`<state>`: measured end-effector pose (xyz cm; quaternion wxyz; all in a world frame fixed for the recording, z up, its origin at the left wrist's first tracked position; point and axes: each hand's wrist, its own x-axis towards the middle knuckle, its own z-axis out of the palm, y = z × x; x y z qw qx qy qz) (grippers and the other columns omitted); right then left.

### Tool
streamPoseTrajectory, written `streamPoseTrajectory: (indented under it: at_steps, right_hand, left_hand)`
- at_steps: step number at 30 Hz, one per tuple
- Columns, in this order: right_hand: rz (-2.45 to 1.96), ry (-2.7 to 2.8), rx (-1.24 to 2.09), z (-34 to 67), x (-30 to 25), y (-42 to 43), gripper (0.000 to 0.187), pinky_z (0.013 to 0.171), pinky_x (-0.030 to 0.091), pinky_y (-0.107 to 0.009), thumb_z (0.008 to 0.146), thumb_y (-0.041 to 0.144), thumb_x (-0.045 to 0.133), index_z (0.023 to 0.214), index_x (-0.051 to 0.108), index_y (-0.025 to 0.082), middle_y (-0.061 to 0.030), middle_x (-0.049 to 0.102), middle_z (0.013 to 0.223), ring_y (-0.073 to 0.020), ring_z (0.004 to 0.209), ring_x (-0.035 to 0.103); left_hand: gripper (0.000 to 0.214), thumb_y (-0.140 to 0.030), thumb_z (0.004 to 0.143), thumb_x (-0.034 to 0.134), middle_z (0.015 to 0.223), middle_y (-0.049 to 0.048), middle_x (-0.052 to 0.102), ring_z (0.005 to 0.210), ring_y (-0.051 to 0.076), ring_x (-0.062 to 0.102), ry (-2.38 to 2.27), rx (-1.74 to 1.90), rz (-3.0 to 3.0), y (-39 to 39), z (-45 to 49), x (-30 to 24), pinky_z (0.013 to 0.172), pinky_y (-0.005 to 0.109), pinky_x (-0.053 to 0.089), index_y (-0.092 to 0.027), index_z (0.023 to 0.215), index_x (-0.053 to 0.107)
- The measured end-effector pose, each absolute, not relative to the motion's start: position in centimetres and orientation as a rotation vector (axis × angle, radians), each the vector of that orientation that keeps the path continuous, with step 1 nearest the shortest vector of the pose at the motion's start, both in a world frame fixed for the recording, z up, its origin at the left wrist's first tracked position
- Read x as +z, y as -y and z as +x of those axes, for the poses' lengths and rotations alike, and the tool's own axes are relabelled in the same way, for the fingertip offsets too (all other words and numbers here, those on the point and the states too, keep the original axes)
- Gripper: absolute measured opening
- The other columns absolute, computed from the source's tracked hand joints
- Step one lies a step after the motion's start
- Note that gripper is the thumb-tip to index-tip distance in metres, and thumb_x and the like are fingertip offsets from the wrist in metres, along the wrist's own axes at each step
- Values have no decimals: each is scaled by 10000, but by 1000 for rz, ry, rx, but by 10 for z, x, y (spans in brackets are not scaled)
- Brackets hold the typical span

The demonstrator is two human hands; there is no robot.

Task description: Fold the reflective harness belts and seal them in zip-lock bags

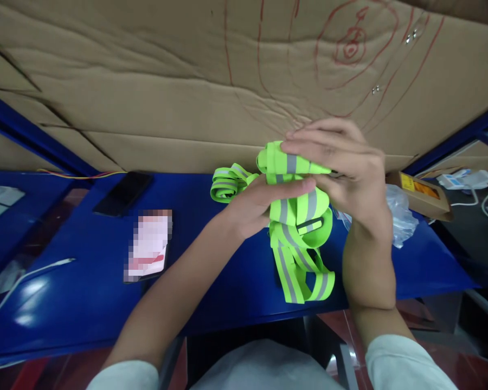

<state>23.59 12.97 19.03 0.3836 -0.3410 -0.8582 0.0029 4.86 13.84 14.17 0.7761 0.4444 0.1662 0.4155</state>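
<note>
A neon yellow-green reflective strap [283, 208] with grey stripes is bunched between my hands above the blue table. My left hand [260, 203] grips it from the left, thumb laid across the front. On the upper right, my right hand [341, 162] wraps its fingers over the folded top of the strap, its thumb below. Loose loops hang down from my hands toward the table's front edge, with a dark buckle or slider among them. Behind my left wrist lies a second rolled strap [228, 184] of the same colour.
The blue table [211, 287] backs onto a cardboard wall [166, 108] with red pen drawings. To the left are a lit phone [149, 244], a dark phone [123, 194] and a white cable [44, 268]. Clear plastic [400, 216] and an open cardboard box [421, 195] stand right.
</note>
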Motion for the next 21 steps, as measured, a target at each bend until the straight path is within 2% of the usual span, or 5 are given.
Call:
streamPoseTrajectory:
  at_steps: [4, 7, 11, 16, 21]
  right_hand:
    - [-845, 2355, 339, 235, 198, -131, 381, 1313, 384, -568, 982, 463, 704, 1356, 743, 402, 51, 621, 1546, -325, 1505, 521]
    - [-833, 2303, 535, 240, 198, -137, 483, 1277, 419, -592, 911, 578, 768, 1343, 750, 365, 2, 594, 1568, -358, 1538, 476]
    - [-833, 2158, 610, 244, 187, -150, 658, 1268, 451, -511, 902, 595, 776, 1499, 613, 369, -6, 550, 1606, -307, 1524, 494]
    - [-933, 2264, 673, 244, 185, -154, 610, 1093, 587, -503, 804, 609, 864, 1302, 724, 285, -22, 757, 1243, -312, 1193, 705]
    - [-932, 2222, 455, 235, 184, -149, 613, 1061, 587, -481, 746, 592, 916, 1223, 726, 257, -39, 737, 1196, -312, 1151, 690]
  left_hand:
    - [449, -183, 618, 964, 1058, 28, 801, 1065, 293, 763, -536, 1036, 1019, -146, 41, 139, 960, 427, 607, -183, 1022, 767]
    - [526, -203, 596, 969, 1110, 51, 800, 1152, 338, 736, -612, 1096, 1095, -154, 36, 136, 1032, 489, 584, -192, 1083, 770]
    - [448, -282, 632, 962, 1091, 88, 795, 1212, 379, 699, -644, 1097, 1247, -161, 33, 129, 1078, 529, 550, -176, 1029, 783]
    - [454, -250, 630, 931, 1070, 87, 790, 1257, 375, 666, -589, 1069, 1301, -166, 30, 122, 1086, 499, 551, -195, 1056, 783]
    - [429, -242, 664, 878, 1151, 80, 776, 1256, 335, 664, -557, 1100, 1340, -177, 21, 116, 1056, 427, 559, -227, 1083, 787]
